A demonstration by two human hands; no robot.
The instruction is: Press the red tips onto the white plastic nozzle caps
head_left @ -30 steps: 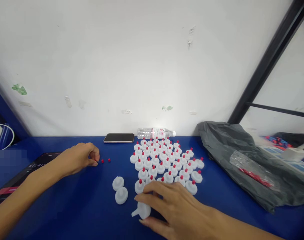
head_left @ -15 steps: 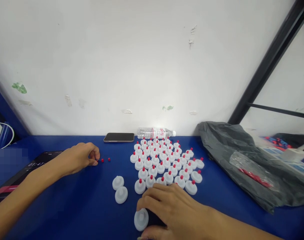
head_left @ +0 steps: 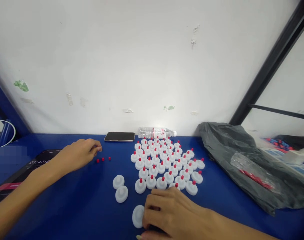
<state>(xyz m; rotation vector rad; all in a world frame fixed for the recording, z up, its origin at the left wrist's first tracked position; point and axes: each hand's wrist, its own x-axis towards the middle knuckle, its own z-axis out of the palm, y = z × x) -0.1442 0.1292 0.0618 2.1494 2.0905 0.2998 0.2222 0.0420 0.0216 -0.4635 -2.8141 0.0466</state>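
My left hand [head_left: 85,152] hovers over the blue table with its fingers curled together; whatever may be between the fingertips is hidden. Just below them lie three small red caps [head_left: 103,159]. At the front, my right hand [head_left: 167,211] has bent fingers against the right edge of a round white lid [head_left: 137,216], which has a bare nozzle. Its thumb is low, partly out of frame. Two more white lids without red tips [head_left: 121,194] rest to the left. Behind my right hand stand many white lids with red tips [head_left: 161,182], grouped closely.
A dark phone [head_left: 119,136] and a clear plastic bottle [head_left: 157,133] lie along the wall. A larger screen with a timer [head_left: 17,180] is under my left forearm. On the right, a grey plastic bag [head_left: 217,146] bears a clear pouch with red pieces [head_left: 254,173].
My left hand has risen slightly off the red caps, leaving a third one in view. My right hand's fingers have shifted from over the front white lid to its right edge.
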